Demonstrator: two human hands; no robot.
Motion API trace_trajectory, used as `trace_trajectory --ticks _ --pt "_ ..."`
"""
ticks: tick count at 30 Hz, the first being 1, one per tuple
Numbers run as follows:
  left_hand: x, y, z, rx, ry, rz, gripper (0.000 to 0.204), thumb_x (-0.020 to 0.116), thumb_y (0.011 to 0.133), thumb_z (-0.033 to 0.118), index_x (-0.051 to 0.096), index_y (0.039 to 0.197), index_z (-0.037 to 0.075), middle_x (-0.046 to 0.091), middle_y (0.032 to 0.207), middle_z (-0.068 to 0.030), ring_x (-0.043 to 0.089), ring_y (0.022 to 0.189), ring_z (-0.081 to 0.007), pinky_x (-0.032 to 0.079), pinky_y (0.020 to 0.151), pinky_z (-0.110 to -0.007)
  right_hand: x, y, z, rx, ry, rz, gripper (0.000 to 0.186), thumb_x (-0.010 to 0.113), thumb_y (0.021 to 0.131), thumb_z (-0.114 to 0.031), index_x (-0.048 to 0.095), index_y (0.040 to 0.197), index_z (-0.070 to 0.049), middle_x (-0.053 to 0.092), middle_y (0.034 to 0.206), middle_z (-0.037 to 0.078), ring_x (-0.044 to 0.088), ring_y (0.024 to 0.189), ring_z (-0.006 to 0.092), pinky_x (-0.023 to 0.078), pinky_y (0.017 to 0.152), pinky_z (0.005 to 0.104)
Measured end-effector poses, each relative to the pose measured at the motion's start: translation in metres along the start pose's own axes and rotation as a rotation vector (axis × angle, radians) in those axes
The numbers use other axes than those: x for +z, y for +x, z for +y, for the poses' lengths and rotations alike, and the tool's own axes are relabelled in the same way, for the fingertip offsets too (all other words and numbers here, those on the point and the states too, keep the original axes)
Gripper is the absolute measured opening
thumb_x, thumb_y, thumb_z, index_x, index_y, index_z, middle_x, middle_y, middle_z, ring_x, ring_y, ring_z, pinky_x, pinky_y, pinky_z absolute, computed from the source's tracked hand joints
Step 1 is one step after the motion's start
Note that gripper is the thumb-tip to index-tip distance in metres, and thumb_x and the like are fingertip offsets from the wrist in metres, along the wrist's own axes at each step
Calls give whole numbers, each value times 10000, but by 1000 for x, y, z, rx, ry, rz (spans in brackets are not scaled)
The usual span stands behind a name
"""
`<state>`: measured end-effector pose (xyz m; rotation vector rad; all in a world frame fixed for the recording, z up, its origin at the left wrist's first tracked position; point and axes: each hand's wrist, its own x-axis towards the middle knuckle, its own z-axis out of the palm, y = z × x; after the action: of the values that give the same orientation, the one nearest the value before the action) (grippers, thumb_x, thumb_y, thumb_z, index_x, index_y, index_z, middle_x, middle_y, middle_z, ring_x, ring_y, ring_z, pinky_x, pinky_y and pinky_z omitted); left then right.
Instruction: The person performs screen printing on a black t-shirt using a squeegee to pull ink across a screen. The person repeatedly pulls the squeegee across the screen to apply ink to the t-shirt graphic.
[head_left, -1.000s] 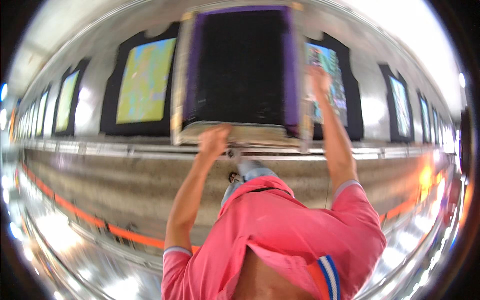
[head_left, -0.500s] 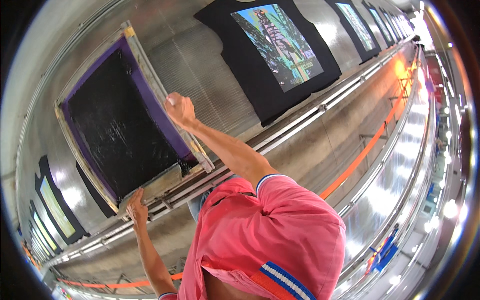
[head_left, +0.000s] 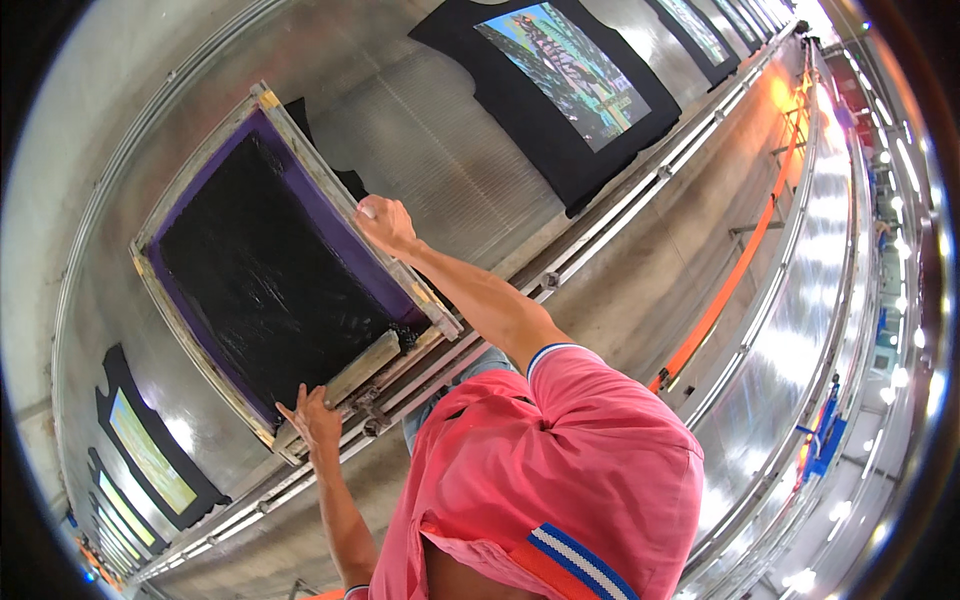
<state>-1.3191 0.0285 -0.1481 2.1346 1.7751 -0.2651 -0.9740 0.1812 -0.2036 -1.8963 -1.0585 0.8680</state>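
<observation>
A screen-printing screen with a wooden frame, purple border and black ink-coated middle lies over the metal table. My right hand is closed on the upper part of its right rail. At the near edge my left hand has its fingers spread on the frame's corner, beside a flat bar that lies along that edge, perhaps a squeegee. A little dark fabric shows from behind the screen's right side. My pink shirt covers the lower middle of the view.
Black shirt pieces with bright prints lie in a row along the metal table, more to the lower left. A rail runs along its near edge. Behind me are a concrete aisle, an orange strip and another shiny table.
The view has swung toward the right along the table. The screen has moved left along the table, baring more dark fabric behind it. My left hand's fingers have spread on the near edge.
</observation>
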Motion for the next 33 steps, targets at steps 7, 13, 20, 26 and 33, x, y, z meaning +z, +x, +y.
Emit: trace_trajectory --ticks 7,13,20,26,33 --pt "20 10 -4 -67 -17 46 410 677 645 -40 742 1038 61 711 1119 -117 568 1238 -252 127 1207 -588 14 4 11 28 -59 51 273 577 847 -270 697 1023 -100 689 805 233 675 804 432 541 760 507" --pt "17 17 -10 -82 57 13 325 693 747 15 746 1060 84 690 1175 -125 537 1276 -287 170 1199 -552 22 5 17 73 -40 -17 192 495 883 -150 606 987 -33 679 842 270 678 811 450 540 724 547" --pt "32 12 -51 131 18 108 482 752 661 -38 607 1113 43 637 1057 -146 588 1079 -361 333 1100 -560 15 8 13 149 176 -179 241 470 953 -176 559 1137 -48 667 772 261 680 721 440 549 648 546" --pt "27 14 -47 -316 73 83 223 730 670 -17 710 890 -42 661 885 -231 629 878 -423 470 817 -517 -4 11 12 126 286 -341 317 467 914 -76 499 1210 32 658 786 270 678 716 430 546 620 517" --pt "10 16 -17 -469 302 -75 341 718 666 34 708 1002 -22 672 960 -205 618 915 -394 468 856 -483 -1 12 13 90 246 -373 320 475 947 -88 455 1242 36 646 849 235 669 681 383 542 575 462"
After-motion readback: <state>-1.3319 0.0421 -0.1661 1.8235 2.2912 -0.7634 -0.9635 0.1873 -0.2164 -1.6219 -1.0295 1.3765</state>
